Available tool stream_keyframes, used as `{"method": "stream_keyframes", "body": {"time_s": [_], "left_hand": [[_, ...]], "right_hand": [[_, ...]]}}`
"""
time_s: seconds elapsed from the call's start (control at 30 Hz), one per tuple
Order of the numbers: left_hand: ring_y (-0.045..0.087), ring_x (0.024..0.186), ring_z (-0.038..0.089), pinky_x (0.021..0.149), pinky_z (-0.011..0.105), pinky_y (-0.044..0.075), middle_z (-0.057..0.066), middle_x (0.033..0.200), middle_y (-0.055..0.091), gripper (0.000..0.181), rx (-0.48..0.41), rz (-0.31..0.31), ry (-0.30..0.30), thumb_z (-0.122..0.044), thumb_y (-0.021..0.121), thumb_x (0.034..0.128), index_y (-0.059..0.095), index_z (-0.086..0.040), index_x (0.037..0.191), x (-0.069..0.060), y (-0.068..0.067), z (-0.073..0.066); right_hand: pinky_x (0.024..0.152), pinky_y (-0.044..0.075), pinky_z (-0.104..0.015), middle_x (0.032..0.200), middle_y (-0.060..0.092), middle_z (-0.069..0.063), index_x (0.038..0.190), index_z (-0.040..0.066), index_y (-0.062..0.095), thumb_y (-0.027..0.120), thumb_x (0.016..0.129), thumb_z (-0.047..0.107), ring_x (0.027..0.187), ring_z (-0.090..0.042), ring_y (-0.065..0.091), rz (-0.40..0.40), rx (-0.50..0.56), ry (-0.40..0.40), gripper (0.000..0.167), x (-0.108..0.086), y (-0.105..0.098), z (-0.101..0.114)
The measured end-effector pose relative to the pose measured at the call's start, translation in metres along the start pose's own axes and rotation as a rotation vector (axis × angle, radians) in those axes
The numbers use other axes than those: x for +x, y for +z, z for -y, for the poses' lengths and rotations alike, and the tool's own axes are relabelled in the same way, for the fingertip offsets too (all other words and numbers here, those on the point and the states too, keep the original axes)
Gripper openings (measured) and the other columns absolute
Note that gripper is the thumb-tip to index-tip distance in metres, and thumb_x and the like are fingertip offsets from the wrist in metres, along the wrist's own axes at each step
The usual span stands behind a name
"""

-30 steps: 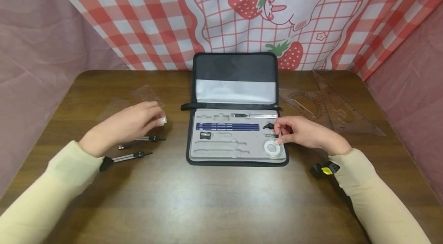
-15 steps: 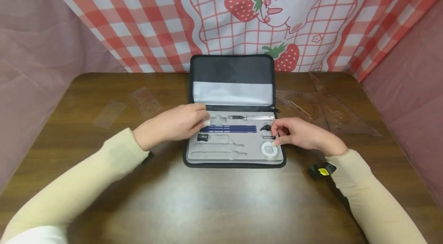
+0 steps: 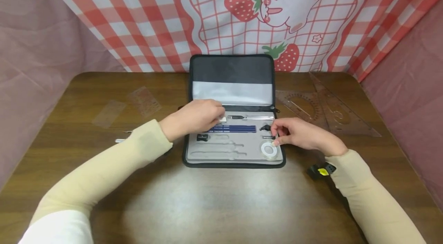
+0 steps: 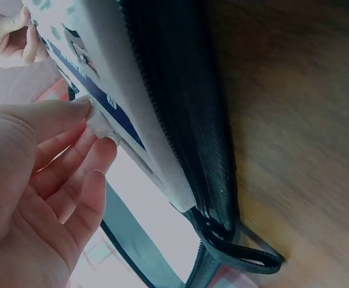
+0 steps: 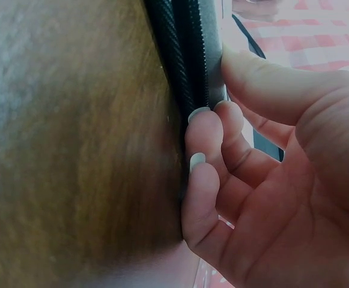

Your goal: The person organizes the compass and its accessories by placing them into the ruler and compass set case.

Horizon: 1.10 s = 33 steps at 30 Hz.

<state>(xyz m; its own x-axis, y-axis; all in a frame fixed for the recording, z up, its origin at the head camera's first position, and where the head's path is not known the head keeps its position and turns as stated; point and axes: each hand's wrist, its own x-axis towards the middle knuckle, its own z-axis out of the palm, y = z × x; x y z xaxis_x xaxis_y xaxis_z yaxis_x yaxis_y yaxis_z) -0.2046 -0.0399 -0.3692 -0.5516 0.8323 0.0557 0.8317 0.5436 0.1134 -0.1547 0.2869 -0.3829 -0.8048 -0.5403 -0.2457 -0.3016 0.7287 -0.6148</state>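
Observation:
A black zip case (image 3: 232, 68) lies unfolded on the table, its grey tray (image 3: 252, 140) facing up. Over the tray's upper left, my left hand (image 3: 195, 116) pinches a small white eraser (image 3: 223, 119) between thumb and fingers; the eraser (image 4: 100, 122) sits close to the tray in the left wrist view. My right hand (image 3: 304, 133) holds the case's right edge, thumb on top beside a white tape roll (image 3: 268, 150), other fingers curled against the zipped side. The tray also bears blue pencils (image 3: 235, 128), a black sharpener (image 3: 202, 137) and a silver compass (image 3: 250, 117).
Clear templates (image 3: 144, 101) lie at the table's left. A clear protractor (image 3: 300, 102) and a set square (image 3: 340, 111) are at the right. Metal tools near the left sleeve (image 3: 121, 171) are mostly hidden. A black-and-yellow object (image 3: 323, 171) sits by the right wrist.
My left hand has carried the eraser rightward from the table's left side to the tray's upper left slots. The right hand stays at the case's right edge.

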Motion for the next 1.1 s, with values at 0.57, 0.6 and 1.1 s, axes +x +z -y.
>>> {"method": "stream_keyframes", "body": {"time_s": [0.57,0.6,1.1], "left_hand": [[0.057,0.073,0.013,0.065,0.035,0.05,-0.005,0.079,0.058,0.011,0.024,-0.018,-0.045,-0.023,0.075,0.0901,0.07,-0.018,0.082,-0.007,-0.008,0.008],[0.056,0.073,0.013,0.064,0.035,0.05,-0.005,0.08,0.058,0.011,0.014,-0.009,-0.065,-0.024,0.075,0.0904,0.07,-0.018,0.083,-0.011,-0.011,0.011],[0.06,0.081,0.012,0.073,0.039,0.053,-0.002,0.094,0.065,0.019,-0.2,0.039,-0.324,-0.023,0.079,0.0878,0.073,-0.012,0.102,-0.141,-0.027,0.069]], "right_hand": [[0.066,0.039,-0.031,0.075,0.048,0.001,0.094,0.016,0.061,0.079,0.085,0.023,0.072,-0.018,0.049,0.0,0.001,-0.018,0.022,0.0,0.0,-0.001],[0.066,0.039,-0.031,0.075,0.048,0.001,0.094,0.016,0.061,0.079,0.085,0.023,0.073,-0.018,0.049,0.001,-0.001,-0.017,0.022,0.0,-0.001,-0.001],[0.066,0.041,-0.032,0.075,0.049,0.001,0.094,0.018,0.061,0.081,0.083,0.022,0.074,-0.02,0.051,0.015,-0.011,0.0,0.023,0.002,-0.001,-0.002]]}}
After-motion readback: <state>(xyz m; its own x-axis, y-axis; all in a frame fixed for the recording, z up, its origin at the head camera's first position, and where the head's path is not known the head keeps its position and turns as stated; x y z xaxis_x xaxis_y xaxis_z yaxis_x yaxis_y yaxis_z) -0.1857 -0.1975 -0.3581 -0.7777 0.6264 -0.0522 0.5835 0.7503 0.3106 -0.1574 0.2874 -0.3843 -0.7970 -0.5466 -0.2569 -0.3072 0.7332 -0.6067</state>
